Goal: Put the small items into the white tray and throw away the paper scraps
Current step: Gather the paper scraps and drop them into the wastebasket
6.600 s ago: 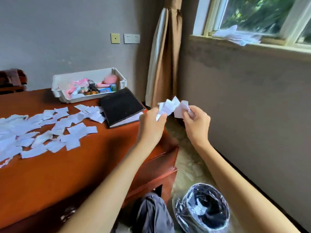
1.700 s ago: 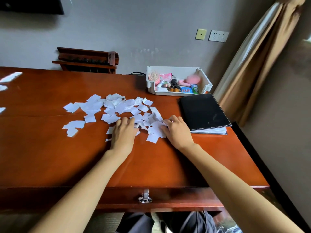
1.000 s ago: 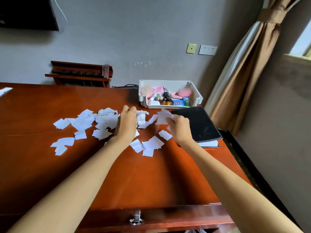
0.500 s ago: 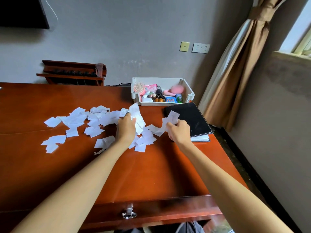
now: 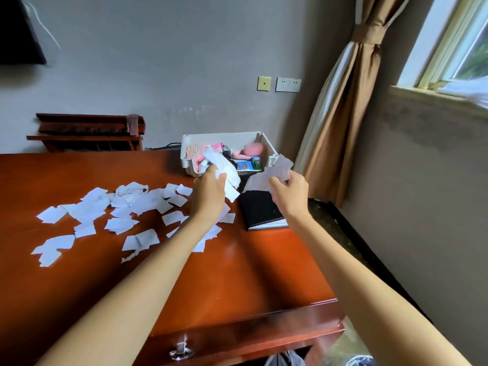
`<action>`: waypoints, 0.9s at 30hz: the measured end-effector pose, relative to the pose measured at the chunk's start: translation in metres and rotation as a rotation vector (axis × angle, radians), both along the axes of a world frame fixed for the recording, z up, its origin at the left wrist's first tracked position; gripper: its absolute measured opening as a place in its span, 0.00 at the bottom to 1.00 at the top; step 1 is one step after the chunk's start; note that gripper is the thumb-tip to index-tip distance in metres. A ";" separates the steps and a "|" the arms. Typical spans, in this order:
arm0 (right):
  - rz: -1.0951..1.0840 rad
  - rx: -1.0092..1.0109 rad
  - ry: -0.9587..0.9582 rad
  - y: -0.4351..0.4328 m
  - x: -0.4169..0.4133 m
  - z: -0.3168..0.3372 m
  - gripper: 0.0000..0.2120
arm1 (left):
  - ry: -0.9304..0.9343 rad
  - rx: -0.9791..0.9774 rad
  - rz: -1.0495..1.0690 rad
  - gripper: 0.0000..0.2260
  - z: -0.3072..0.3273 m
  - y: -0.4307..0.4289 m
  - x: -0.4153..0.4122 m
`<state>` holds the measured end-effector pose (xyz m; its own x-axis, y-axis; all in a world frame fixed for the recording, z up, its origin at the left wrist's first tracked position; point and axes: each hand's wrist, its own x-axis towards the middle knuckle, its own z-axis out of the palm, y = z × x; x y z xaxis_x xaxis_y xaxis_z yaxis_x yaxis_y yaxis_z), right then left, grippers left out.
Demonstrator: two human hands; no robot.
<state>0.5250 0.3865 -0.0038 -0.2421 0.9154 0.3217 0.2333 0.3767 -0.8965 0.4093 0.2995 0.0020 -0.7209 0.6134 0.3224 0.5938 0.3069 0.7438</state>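
Head view: the left hand (image 5: 208, 192) grips a bunch of scraps (image 5: 228, 171) above the surface (image 5: 237, 273); the right hand (image 5: 290, 192) pinches a second bunch (image 5: 277, 171). Well over twenty loose scraps (image 5: 126, 207) lie at nine o'clock of the left hand. One tray (image 5: 229, 135) sits at twelve, and one notebook (image 5: 260, 212) lies below the right hand.

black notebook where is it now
Head view: the black notebook lies on the right side of the desk, just in front of the white tray, partly behind the right hand.
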 end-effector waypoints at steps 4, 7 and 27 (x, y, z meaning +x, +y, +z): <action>-0.080 0.082 0.026 0.004 0.049 0.010 0.16 | 0.041 0.036 -0.097 0.14 0.012 0.009 0.048; -0.165 0.119 0.010 0.003 0.098 0.007 0.12 | 0.018 0.068 -0.212 0.12 0.012 0.020 0.093; -0.567 -0.239 -0.332 -0.035 0.382 -0.201 0.20 | -0.157 -0.443 -0.793 0.11 -0.180 0.057 0.371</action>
<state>0.9074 0.3512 -0.2050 0.2429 0.9661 0.0871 0.6115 -0.0828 -0.7869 0.7799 0.3565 -0.1782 -0.0520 0.9907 -0.1258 0.6538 0.1290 0.7456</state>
